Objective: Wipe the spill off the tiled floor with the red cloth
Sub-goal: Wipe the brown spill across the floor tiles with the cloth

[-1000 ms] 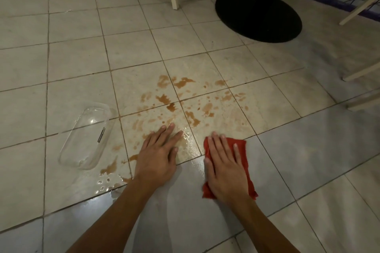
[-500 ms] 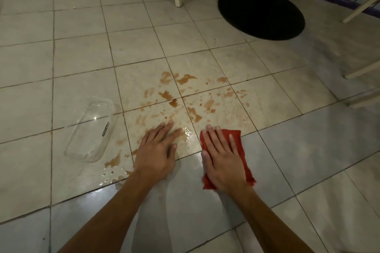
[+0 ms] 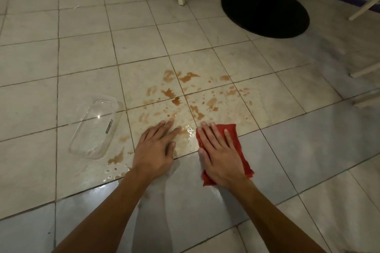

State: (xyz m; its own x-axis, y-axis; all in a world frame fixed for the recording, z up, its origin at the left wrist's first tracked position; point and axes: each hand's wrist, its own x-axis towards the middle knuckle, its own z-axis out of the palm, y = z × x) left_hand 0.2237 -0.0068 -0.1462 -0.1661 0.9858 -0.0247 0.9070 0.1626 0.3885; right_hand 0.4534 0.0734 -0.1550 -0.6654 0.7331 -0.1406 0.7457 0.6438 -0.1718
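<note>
**Red cloth (image 3: 242, 158) pressed flat under the right hand (image 3: 221, 156), with the spill (image 3: 176, 100) ahead and to the left**

The cloth is held down on the tiled floor (image 3: 82, 57) by straight, spread fingers, and its long axis is pointed away from the person, along the forearm. The left hand (image 3: 156, 150) is laid flat on the wet tile just beside it, and nothing is held in it. Most brown patches are found beyond both sets of fingertips. A shiny puddle is seen between the hands, and more drops lie near the clear container (image 3: 96, 127). A push forward and leftward is probably needed, and the right hand is already placed for it.
</note>
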